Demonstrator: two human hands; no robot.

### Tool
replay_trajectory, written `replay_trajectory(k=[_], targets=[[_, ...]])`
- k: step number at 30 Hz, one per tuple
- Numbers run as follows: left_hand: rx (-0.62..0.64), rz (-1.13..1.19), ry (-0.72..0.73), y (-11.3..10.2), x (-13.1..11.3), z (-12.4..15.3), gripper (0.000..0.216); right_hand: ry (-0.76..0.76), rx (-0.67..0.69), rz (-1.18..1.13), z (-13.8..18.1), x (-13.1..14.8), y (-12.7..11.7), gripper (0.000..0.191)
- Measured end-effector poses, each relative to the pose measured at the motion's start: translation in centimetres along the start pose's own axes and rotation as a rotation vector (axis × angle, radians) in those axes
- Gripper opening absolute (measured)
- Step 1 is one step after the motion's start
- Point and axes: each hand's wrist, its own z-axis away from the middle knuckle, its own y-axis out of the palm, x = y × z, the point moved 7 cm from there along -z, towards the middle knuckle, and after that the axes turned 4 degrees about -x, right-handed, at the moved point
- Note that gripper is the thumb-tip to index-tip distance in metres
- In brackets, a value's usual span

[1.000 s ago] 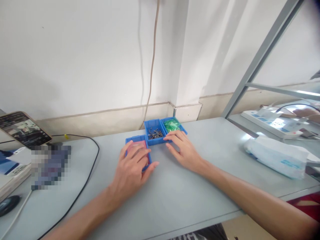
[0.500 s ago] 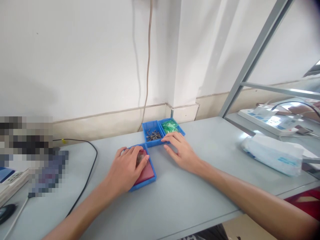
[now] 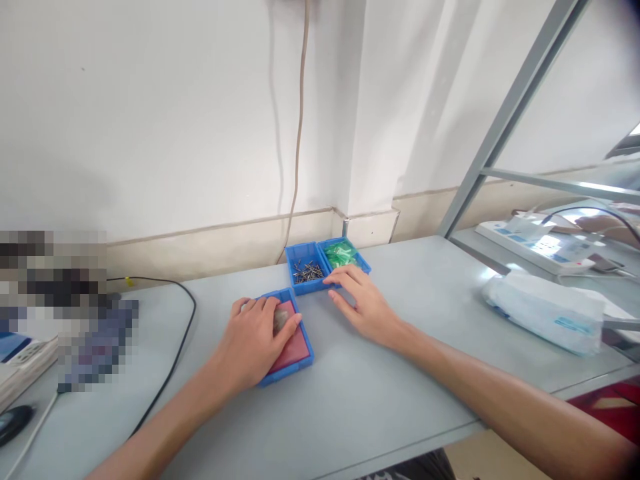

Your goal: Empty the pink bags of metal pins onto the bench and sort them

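Note:
My left hand (image 3: 253, 337) lies curled over a small blue tray with a red pad (image 3: 295, 350). Its fingers cover the tray's far left part and the thumb rests inside, next to a greyish lump I cannot make out. My right hand (image 3: 365, 303) lies flat on the grey table (image 3: 380, 400) with the fingers stretched out. Its fingertips touch the front rims of two joined blue trays by the wall. One tray holds small metal pins (image 3: 306, 270) and the other holds green parts (image 3: 340, 253).
A black cable (image 3: 185, 333) loops across the table on the left, near a dark mouse (image 3: 15, 420). On the right lies a white packet (image 3: 545, 310), with a grey metal frame (image 3: 500, 127) and a power strip (image 3: 540, 243) behind it. Another person's hand (image 3: 605, 227) shows at the far right.
My left hand has drawn the red-pad tray away from the two back trays, towards me and slightly left. My right hand has stayed at the back trays.

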Motion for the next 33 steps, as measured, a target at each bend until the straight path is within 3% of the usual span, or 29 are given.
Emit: replay_trajectory(k=[5,11,17,24,33], targets=[[0.003,0.157,-0.041,-0.1,0.7,-0.2,0.051,0.004,0.015,-0.009,0.0,0.0,0.1,0.022],[0.066,0.338,-0.198,-0.3,1.4,-0.6,0.05,0.011,0.029,-0.014,0.1,0.0,0.2,0.02],[0.174,0.447,-0.19,-0.3,2.3,-0.4,0.049,0.001,0.043,-0.012,0.1,0.0,0.4,0.02],[0.362,0.733,-0.145,-1.5,4.2,0.1,0.051,-0.002,0.055,-0.003,0.1,0.1,0.4,0.019],[0.226,0.815,-0.259,-2.8,3.1,-0.6,0.057,0.011,0.04,0.016,0.1,-0.1,0.4,0.018]])
